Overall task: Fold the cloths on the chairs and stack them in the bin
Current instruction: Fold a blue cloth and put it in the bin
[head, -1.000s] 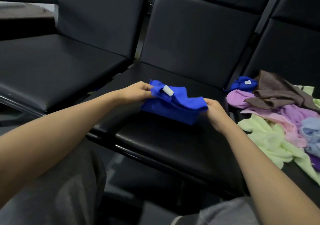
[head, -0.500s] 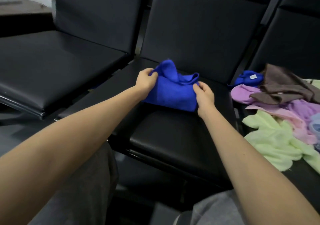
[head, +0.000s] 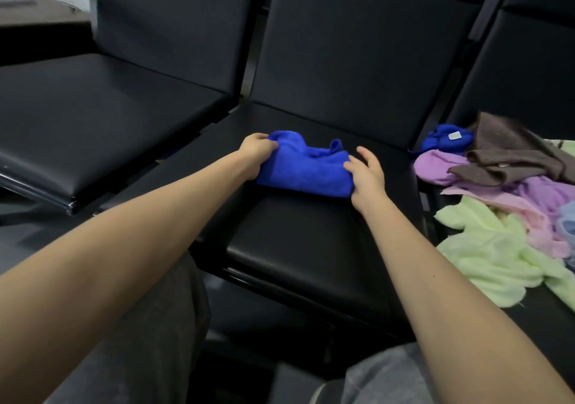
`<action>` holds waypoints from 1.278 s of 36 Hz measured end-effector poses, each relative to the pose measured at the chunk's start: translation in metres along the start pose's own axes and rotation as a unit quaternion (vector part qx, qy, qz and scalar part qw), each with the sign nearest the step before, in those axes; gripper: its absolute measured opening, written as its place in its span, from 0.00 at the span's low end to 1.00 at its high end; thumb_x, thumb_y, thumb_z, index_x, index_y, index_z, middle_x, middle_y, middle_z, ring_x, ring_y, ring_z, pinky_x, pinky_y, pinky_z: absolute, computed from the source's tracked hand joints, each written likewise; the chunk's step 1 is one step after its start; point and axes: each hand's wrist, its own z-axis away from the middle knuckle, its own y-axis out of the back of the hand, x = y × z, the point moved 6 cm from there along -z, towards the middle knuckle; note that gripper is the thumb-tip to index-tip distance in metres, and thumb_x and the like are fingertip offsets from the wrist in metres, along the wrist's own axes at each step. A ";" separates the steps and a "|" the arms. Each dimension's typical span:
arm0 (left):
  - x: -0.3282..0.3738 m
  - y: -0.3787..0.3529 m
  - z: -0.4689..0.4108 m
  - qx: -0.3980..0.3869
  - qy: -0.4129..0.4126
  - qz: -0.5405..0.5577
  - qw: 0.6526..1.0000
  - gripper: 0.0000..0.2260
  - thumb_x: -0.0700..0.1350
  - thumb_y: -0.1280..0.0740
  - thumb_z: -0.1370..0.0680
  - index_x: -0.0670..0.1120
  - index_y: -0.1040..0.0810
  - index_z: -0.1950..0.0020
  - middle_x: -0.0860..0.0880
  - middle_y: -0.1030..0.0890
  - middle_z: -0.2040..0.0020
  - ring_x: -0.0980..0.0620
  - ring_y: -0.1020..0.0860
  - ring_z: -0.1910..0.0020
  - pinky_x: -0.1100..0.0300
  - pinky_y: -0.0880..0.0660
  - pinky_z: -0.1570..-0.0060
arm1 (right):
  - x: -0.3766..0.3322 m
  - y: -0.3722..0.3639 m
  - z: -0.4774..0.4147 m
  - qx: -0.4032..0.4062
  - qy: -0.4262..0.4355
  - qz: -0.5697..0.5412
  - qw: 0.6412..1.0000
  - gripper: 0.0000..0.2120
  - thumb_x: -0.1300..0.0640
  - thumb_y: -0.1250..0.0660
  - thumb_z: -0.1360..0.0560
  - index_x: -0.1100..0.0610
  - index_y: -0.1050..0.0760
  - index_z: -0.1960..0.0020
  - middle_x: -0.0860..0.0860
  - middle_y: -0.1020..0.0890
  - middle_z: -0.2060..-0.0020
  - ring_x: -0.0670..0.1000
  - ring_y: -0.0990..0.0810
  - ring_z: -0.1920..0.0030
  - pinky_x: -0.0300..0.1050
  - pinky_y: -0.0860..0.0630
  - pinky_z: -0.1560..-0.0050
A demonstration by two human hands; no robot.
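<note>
A blue cloth [head: 303, 170] is being folded on a chair seat [head: 311, 248] — gripped by the left hand [head: 256, 151], steadied by the open-fingered right hand [head: 367, 170] — flattening likely being needed next.

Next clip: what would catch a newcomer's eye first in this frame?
A bright blue cloth lies on the middle black seat, left hand gripping its left end, right hand touching its right end. On the seat to the right sprawls a heap of pastel and brown cloths.
</note>
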 end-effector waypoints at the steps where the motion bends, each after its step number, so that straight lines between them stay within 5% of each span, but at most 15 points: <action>1: 0.001 0.001 0.000 0.008 -0.006 0.018 1.000 0.16 0.36 0.38 0.23 0.43 0.28 0.35 0.44 0.24 0.40 0.48 0.25 0.46 0.60 0.28 0.48 | -0.003 0.000 -0.001 0.001 0.001 -0.031 1.000 0.24 0.69 0.38 0.25 0.51 0.29 0.33 0.50 0.22 0.46 0.51 0.21 0.46 0.45 0.22 0.45; 3: 0.002 0.002 0.000 0.010 -0.037 -0.013 0.999 0.20 0.34 0.41 0.24 0.44 0.32 0.32 0.45 0.26 0.38 0.49 0.28 0.45 0.59 0.29 0.47 | -0.005 -0.002 -0.003 -0.006 0.016 -0.016 1.000 0.22 0.72 0.41 0.25 0.53 0.26 0.36 0.53 0.21 0.47 0.51 0.21 0.47 0.45 0.23 0.45; 7: 0.006 -0.006 0.007 -0.013 -0.123 -0.206 0.971 0.21 0.34 0.42 0.26 0.46 0.36 0.33 0.45 0.30 0.42 0.45 0.28 0.46 0.58 0.32 0.49 | 0.004 -0.007 0.001 -0.020 0.028 0.208 0.977 0.19 0.73 0.45 0.28 0.56 0.21 0.52 0.57 0.20 0.43 0.54 0.23 0.45 0.38 0.29 0.53; 13: 0.020 -0.036 0.022 0.031 -0.315 -0.515 0.796 0.11 0.44 0.38 0.23 0.47 0.22 0.43 0.45 0.28 0.38 0.42 0.33 0.38 0.54 0.35 0.44 | -0.002 -0.012 0.008 -0.061 0.062 0.364 0.928 0.18 0.69 0.46 0.26 0.57 0.19 0.49 0.52 0.21 0.42 0.53 0.24 0.42 0.39 0.31 0.49; 18: 0.006 -0.049 0.016 -0.085 -0.257 -0.497 0.825 0.14 0.46 0.42 0.22 0.50 0.28 0.37 0.48 0.28 0.37 0.46 0.34 0.34 0.53 0.38 0.40 | -0.001 -0.016 0.008 -0.108 0.062 0.449 0.885 0.21 0.65 0.46 0.27 0.49 0.24 0.42 0.52 0.27 0.36 0.54 0.26 0.40 0.42 0.30 0.46; 23: -0.011 -0.051 0.009 -0.139 -0.151 -0.539 0.817 0.22 0.51 0.53 0.19 0.61 0.45 0.24 0.53 0.50 0.21 0.48 0.53 0.23 0.45 0.56 0.27 | 0.002 -0.017 0.006 -0.102 0.027 0.497 0.862 0.27 0.61 0.47 0.23 0.48 0.38 0.26 0.53 0.39 0.28 0.58 0.31 0.34 0.47 0.33 0.37; 26: -0.011 -0.049 0.008 -0.110 -0.126 -0.524 0.835 0.24 0.53 0.50 0.20 0.60 0.48 0.23 0.49 0.54 0.21 0.45 0.55 0.23 0.47 0.55 0.27 | 0.000 -0.015 0.007 -0.065 0.016 0.496 0.866 0.30 0.60 0.47 0.23 0.54 0.50 0.22 0.54 0.42 0.26 0.60 0.32 0.33 0.48 0.33 0.39; 31: 0.001 -0.036 0.014 0.034 -0.087 -0.444 0.891 0.27 0.51 0.38 0.23 0.42 0.40 0.28 0.39 0.35 0.31 0.40 0.37 0.33 0.52 0.37 0.38 | -0.003 -0.002 0.010 0.042 -0.064 0.377 0.923 0.24 0.55 0.42 0.22 0.62 0.39 0.29 0.58 0.38 0.31 0.60 0.26 0.41 0.48 0.31 0.50; 35: 0.004 -0.035 0.016 -0.008 -0.039 -0.369 0.928 0.25 0.45 0.32 0.25 0.37 0.36 0.33 0.39 0.30 0.34 0.40 0.29 0.37 0.55 0.31 0.49 | -0.002 -0.010 0.010 -0.015 -0.079 0.323 0.943 0.19 0.56 0.37 0.24 0.63 0.31 0.36 0.55 0.26 0.47 0.52 0.27 0.56 0.45 0.32 0.55; 39: 0.004 -0.032 0.022 -0.045 -0.020 -0.303 0.952 0.13 0.43 0.28 0.27 0.42 0.31 0.51 0.43 0.25 0.47 0.47 0.27 0.53 0.61 0.33 0.69 | -0.001 -0.003 0.020 -0.033 -0.119 0.266 0.956 0.22 0.57 0.31 0.27 0.62 0.31 0.36 0.55 0.26 0.45 0.54 0.29 0.52 0.45 0.32 0.54; 43: -0.002 -0.034 0.031 -0.082 0.026 -0.192 0.978 0.20 0.41 0.26 0.31 0.41 0.27 0.42 0.45 0.24 0.47 0.46 0.25 0.51 0.59 0.28 0.63 | -0.005 0.005 0.031 -0.032 -0.110 0.190 0.975 0.05 0.64 0.35 0.28 0.60 0.26 0.53 0.55 0.26 0.53 0.53 0.28 0.55 0.42 0.31 0.61; 46: -0.003 -0.041 0.044 -0.114 0.060 -0.093 0.987 0.14 0.39 0.29 0.30 0.42 0.24 0.46 0.43 0.21 0.44 0.44 0.23 0.46 0.55 0.24 0.51 | -0.006 0.010 0.040 -0.042 -0.085 0.145 0.985 0.07 0.67 0.40 0.30 0.58 0.27 0.55 0.56 0.25 0.53 0.54 0.27 0.56 0.43 0.29 0.59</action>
